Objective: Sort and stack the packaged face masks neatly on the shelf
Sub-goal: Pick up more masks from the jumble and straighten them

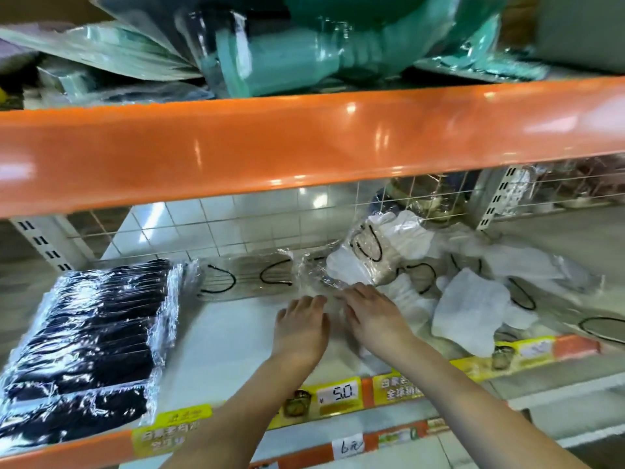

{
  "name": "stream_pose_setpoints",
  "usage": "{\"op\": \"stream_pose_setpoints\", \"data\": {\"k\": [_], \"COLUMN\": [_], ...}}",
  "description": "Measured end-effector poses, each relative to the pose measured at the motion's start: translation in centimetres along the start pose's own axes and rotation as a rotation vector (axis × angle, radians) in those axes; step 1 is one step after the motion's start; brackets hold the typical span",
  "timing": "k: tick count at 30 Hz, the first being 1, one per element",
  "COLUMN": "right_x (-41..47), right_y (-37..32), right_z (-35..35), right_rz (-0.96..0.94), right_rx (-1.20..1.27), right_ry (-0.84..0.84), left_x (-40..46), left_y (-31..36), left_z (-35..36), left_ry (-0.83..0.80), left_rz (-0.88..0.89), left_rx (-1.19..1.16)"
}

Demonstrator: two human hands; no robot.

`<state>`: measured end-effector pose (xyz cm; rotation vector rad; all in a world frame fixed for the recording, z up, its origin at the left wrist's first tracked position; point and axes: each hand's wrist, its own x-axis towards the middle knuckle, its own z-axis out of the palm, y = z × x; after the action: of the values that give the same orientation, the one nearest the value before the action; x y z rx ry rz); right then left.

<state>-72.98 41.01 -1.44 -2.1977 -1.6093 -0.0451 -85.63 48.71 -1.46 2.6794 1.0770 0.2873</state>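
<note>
On the white shelf (pixel 216 336) lies a neat stack of black face masks in clear wrap (pixel 91 333) at the left. A loose heap of white masks with black ear loops (pixel 453 292) fills the right side. Clear-wrapped packs of white masks (pixel 250 275) lie flat along the back. My left hand (pixel 301 326) and my right hand (pixel 372 313) lie side by side, fingers stretched forward, touching a clear mask packet (pixel 321 282) at the heap's left edge. The picture is blurred there, so a grip cannot be made out.
An orange beam (pixel 304 147) crosses overhead, with green and teal packaged goods (pixel 287 55) piled on the upper shelf. A wire grid (pixel 236 225) backs the shelf. Yellow price tags (pixel 338 394) line the front edge. Perforated uprights (pixel 44 242) stand at the sides.
</note>
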Motion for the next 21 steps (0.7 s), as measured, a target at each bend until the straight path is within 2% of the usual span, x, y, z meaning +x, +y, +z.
{"op": "stream_pose_setpoints", "data": {"k": [6,13,17,21], "right_x": [-2.4,-3.4,-3.6,-4.1], "right_y": [2.6,2.8,2.7,2.4], "right_z": [-0.3,0.2,0.4,0.3], "right_rz": [0.007,0.006,-0.013,-0.017], "right_rx": [-0.009,-0.041,-0.041,-0.045], "right_ry": [-0.083,-0.119,-0.079,-0.054], "left_x": [-0.4,-0.7,-0.5,-0.2], "left_y": [3.2,4.4,4.4,4.6], "left_z": [2.4,2.5,2.4,1.4], "left_ry": [-0.034,0.02,0.002,0.073], "left_rz": [-0.038,-0.099,-0.126,-0.216], "left_rx": [-0.096,-0.325,-0.43,-0.68]}}
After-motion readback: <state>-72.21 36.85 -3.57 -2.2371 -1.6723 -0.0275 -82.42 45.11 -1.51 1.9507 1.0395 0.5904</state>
